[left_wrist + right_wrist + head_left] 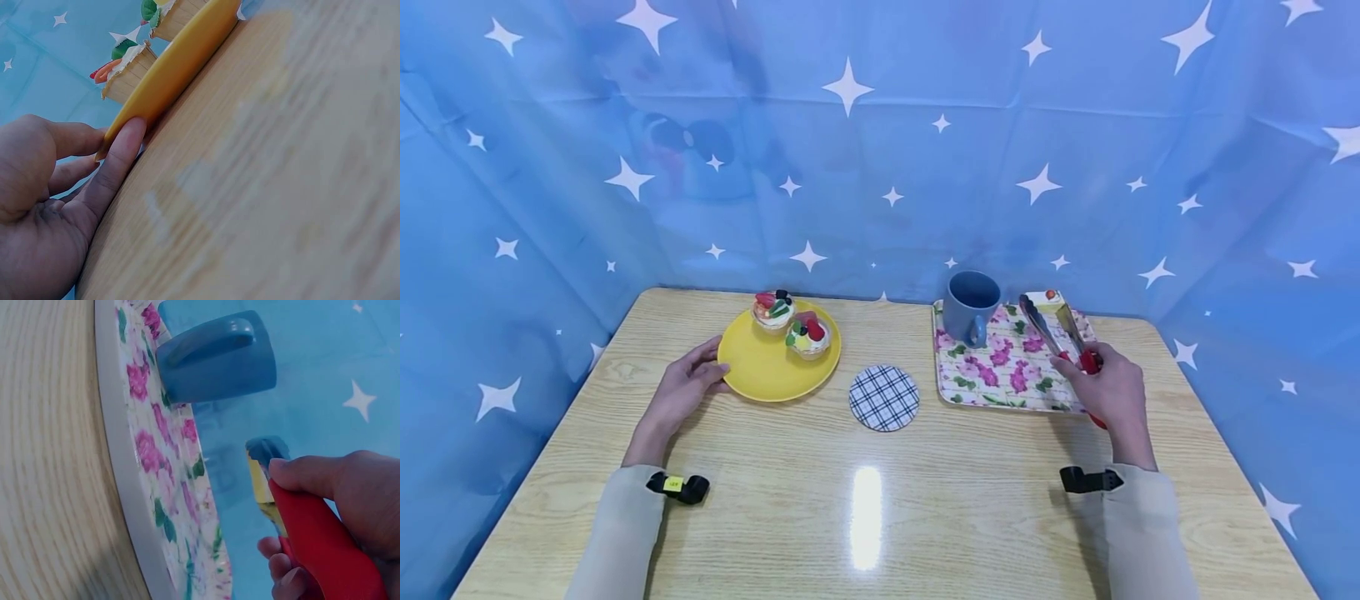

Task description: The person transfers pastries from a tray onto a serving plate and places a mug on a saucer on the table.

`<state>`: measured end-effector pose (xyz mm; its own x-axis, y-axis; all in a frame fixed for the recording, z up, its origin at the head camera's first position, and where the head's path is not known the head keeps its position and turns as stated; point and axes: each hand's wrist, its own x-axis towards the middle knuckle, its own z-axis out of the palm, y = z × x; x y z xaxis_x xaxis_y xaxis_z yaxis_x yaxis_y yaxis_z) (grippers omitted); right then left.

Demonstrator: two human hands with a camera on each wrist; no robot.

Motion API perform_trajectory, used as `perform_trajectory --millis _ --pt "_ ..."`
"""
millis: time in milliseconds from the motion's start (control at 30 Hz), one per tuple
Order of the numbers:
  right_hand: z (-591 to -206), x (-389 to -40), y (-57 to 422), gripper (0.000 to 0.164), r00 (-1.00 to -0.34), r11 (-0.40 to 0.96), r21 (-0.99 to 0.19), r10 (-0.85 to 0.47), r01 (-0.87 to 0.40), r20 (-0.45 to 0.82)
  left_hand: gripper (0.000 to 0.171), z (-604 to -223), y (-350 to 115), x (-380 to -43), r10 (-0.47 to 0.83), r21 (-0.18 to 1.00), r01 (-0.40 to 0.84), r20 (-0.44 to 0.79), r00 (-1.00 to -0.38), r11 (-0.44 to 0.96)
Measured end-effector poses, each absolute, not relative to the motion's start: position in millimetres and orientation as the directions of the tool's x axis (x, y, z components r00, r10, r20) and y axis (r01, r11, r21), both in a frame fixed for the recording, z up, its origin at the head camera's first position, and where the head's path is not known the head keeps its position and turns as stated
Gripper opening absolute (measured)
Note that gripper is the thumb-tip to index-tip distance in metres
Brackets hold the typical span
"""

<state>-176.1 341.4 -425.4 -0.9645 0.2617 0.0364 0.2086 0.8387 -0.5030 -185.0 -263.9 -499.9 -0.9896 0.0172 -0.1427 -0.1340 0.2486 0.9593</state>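
A round yellow plate (760, 367) lies on the table's left part, with two cupcake-like fruit tarts (808, 336) on its back right part. My left hand (688, 379) pinches the plate's left rim between thumb and fingers, as the left wrist view shows. On the right, my right hand (1108, 387) grips red-handled tongs (325, 537) over a flowered tray (992, 379). Their arms stand apart, the dark tip pointing to the back. A blue-grey mug (966, 312) stands upright at the tray's back left, its handle toward me.
Between plate and tray lies a round checked coaster (884, 398). Behind the tong tips, at the tray's back edge, is a small white and yellow item (1045, 297) with a red spot. A blue starred curtain (880, 183) hangs behind the wooden table (775, 517).
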Motion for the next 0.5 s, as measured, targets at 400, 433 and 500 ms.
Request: perform_trajectory --millis 400,433,500 --pt "-414 -174 332 0.083 -0.966 0.841 -0.508 0.252 0.188 0.059 0.065 -502 -265 -186 0.024 0.961 -0.123 -0.133 -0.991 0.247" --pt "-413 -174 331 0.082 -0.966 0.842 -0.509 0.248 0.181 0.066 0.065 -503 -265 -186 0.025 0.962 -0.121 -0.131 -0.991 0.245" --pt "-411 -174 331 0.081 -0.967 0.841 -0.514 0.243 0.170 0.076 0.066 -503 -265 -186 0.029 0.963 -0.118 -0.128 -0.991 0.241"
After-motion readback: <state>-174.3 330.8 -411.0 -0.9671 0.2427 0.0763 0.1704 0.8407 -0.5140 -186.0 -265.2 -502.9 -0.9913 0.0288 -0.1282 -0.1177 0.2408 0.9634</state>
